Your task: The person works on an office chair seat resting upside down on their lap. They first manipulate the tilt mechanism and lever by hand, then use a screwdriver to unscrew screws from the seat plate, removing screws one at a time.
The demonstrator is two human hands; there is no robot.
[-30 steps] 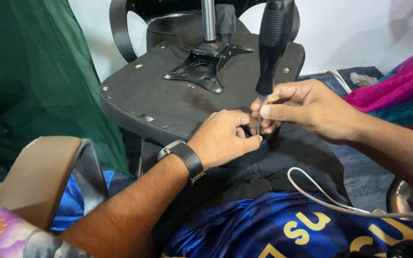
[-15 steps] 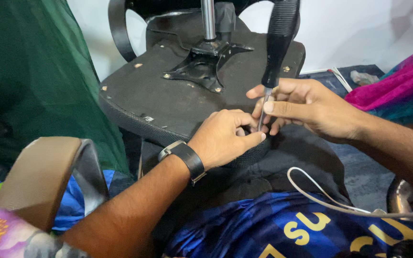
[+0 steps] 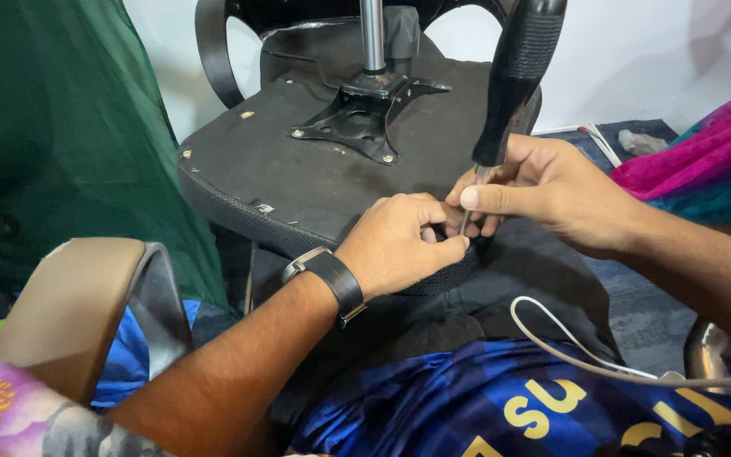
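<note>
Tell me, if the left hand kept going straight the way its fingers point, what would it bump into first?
Most likely the screwdriver shaft and the right hand fingers pinching it; the left hand already seems to touch them.

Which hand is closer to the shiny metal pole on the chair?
Right. The right hand grips the screwdriver just below and right of the pole; the left hand sits lower, at the seat's edge.
</note>
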